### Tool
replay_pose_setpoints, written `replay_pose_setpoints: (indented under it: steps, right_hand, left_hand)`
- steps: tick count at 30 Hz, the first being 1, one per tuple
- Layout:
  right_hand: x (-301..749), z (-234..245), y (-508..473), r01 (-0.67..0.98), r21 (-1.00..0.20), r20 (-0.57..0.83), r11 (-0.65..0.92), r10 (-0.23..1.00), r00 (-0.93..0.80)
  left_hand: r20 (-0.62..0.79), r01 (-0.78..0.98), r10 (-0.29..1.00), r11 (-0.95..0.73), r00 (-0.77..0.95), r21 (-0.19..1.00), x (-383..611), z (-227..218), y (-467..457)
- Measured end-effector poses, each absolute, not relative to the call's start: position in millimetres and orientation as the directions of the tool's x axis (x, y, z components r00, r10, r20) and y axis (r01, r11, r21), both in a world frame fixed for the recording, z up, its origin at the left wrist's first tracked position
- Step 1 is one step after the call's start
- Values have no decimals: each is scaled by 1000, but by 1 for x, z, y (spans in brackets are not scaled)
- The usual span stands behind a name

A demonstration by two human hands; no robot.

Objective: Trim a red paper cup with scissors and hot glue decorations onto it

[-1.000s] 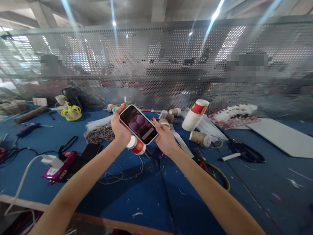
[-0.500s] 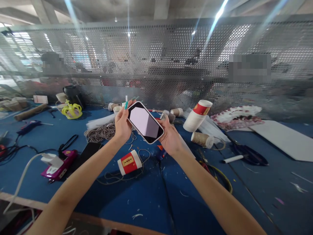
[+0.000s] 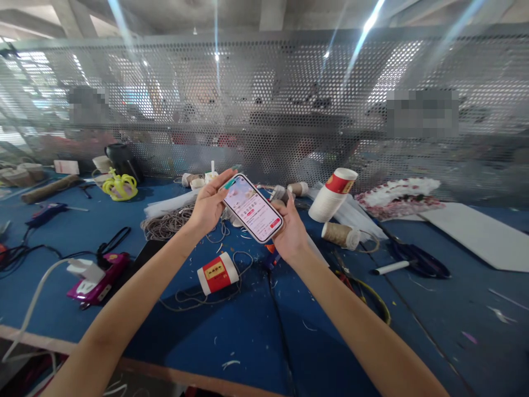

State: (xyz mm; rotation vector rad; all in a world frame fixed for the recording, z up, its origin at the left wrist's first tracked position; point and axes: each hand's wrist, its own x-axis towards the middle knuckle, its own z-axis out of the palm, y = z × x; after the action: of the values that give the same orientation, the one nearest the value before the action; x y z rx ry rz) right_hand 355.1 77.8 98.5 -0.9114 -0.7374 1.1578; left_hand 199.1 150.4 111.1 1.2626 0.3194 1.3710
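Observation:
A smartphone (image 3: 255,212) with a pale case edge is held tilted above the blue table, its screen lit with a pinkish page. My left hand (image 3: 209,207) grips its upper left end, the thumb lying over the screen's corner. At the lower right end, my right hand (image 3: 291,229) is closed around the phone's edge. Below the phone, a red and white paper cup (image 3: 218,274) lies on its side with grey cord trailing from it. Behind my left wrist sits a heap of grey-brown cord (image 3: 167,221).
Stacked paper cups (image 3: 333,194) lean at the right near a twine spool (image 3: 341,235). A white board (image 3: 479,234) lies far right. To the left are a purple power strip (image 3: 99,280), a glue gun (image 3: 46,214) and a yellow crown (image 3: 119,186). A perforated metal screen (image 3: 231,110) stands behind.
The phone's screen has gone from a blank, reflective look to a lit pinkish page. The phone and both hands have shifted slightly right, and my left thumb now lies over the screen's corner.

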Motion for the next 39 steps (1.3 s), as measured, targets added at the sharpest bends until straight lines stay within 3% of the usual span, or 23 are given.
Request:
replay_pose_setpoints:
  steps: [11,23,29,39]
  right_hand:
    - [360,105,75,-448,-882,50,145,975,217]
    - [362,106,73,-406,-896,89,179,969,231]
    - [364,108,74,-361,-910,125,202,966,227]
    - [373,115,75,-229,-954,161,195,974,157]
  left_hand:
    - [507,-600,804,-248,310,761,196,113,149]
    - [487,-481,820,-310,302,820,198,111,148]
    - [492,-514,816,-295,302,805,198,112,147]
    - [315,-352,919,-221,238,909,203,105,149]
